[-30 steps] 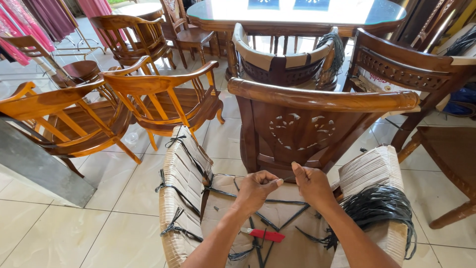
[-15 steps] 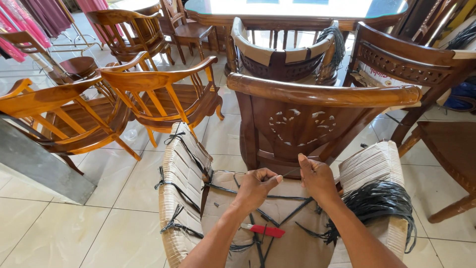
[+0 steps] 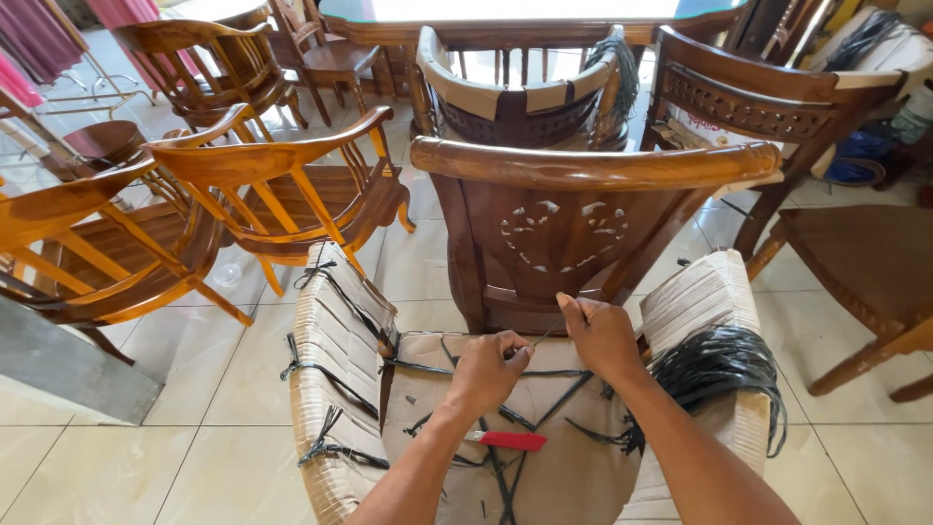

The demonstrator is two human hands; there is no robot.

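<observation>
Low in the frame's centre, your left hand (image 3: pixel 489 367) is closed, pinching a black strand (image 3: pixel 544 373) stretched across the chair (image 3: pixel 340 340) seat. Your right hand (image 3: pixel 601 335) grips it just beside. A red tool (image 3: pixel 512 440) lies below them.

Both hands work near the dark carved wooden chair back (image 3: pixel 573 228): the left hand (image 3: pixel 486 369) and right hand (image 3: pixel 603 335) pinch a thin black cord (image 3: pixel 486 372) above a red-handled cutter (image 3: pixel 513 440) lying on the beige woven armchair (image 3: pixel 335 360).
</observation>
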